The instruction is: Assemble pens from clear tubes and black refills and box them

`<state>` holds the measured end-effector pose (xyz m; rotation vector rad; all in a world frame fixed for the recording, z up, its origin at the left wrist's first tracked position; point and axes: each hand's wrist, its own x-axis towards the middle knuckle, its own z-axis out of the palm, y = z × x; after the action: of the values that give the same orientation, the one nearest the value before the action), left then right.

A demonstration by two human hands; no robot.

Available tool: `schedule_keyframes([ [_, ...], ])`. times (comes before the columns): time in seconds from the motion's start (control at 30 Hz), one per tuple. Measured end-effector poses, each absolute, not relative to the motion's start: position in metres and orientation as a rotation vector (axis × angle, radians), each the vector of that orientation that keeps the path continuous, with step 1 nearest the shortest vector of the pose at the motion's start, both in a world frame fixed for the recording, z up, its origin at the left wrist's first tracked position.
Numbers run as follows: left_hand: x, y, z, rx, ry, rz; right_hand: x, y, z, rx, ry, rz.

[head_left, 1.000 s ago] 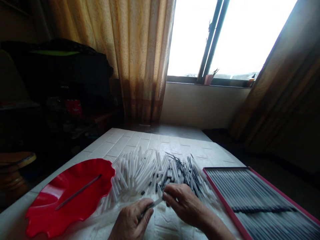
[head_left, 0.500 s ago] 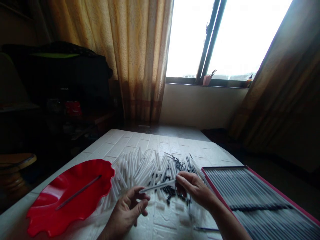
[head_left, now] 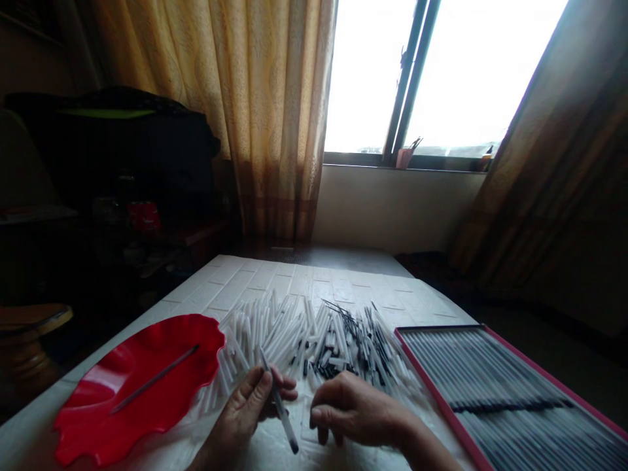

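My left hand (head_left: 250, 399) is closed, pinching a clear-barrelled pen (head_left: 283, 415) between thumb and fingers. The pen leans, its upper tip past the thumb and its lower end hanging in front of the palm. To its right, apart from the pen, my right hand (head_left: 356, 409) hovers low over the table with curled fingers pointing down; whatever they hold, if anything, is hidden. Just beyond the hands lie a heap of clear pen barrels (head_left: 265, 327), scattered black caps (head_left: 328, 371) and thin dark refills (head_left: 375, 347).
At the left, a red wavy-edged dish (head_left: 191, 392) carries a single pen (head_left: 157, 378). A pink-edged box (head_left: 422, 373) with rows of pens stands at the right. All rest on a white brick-patterned tabletop (head_left: 294, 278) below a window and curtains.
The pen has swung from nearly level between both hands to a steep tilt in my left hand alone. My right hand has let go of it and moved down and slightly left.
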<state>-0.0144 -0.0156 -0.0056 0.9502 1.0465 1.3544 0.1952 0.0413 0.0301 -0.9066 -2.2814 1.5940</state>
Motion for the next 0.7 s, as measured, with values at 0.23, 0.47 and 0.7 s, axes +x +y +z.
schedule_keyframes([
  [0.23,-0.012,-0.016,-0.015,1.016,1.045,1.204,0.204,0.049,0.033,-1.119,-2.431,0.794],
  [0.47,-0.015,-0.021,-0.017,1.174,1.063,1.084,0.189,0.035,0.030,-1.195,-2.687,0.450],
  [0.7,-0.013,-0.027,-0.004,1.372,1.188,1.076,0.186,0.031,0.030,-1.215,-2.690,0.325],
])
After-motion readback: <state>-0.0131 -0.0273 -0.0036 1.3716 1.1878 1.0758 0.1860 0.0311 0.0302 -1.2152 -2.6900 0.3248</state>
